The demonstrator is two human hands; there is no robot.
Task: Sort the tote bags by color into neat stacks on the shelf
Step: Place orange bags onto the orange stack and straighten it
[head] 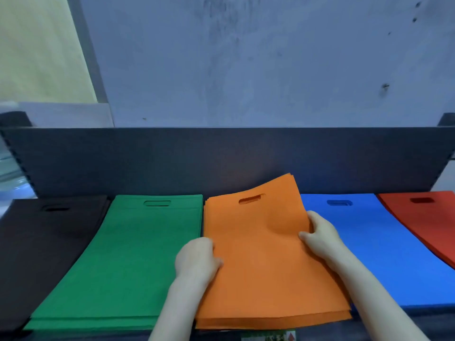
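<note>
You are gripping the orange bags (266, 267) at frame centre, lying between the green stack (128, 254) and blue stack (384, 254). Your left hand (197, 259) is clutching their left edge, and your right hand (320, 238) is pinching their right edge.

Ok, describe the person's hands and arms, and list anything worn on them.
The left hand and right hand wear no gloves, and no ring, watch or bracelet shows. The left forearm and right forearm are uncovered down to the frame's lower edge; no sleeve is in view.

Back panel (147, 158) blocks behind bag stacks (123, 254); open above.
</note>
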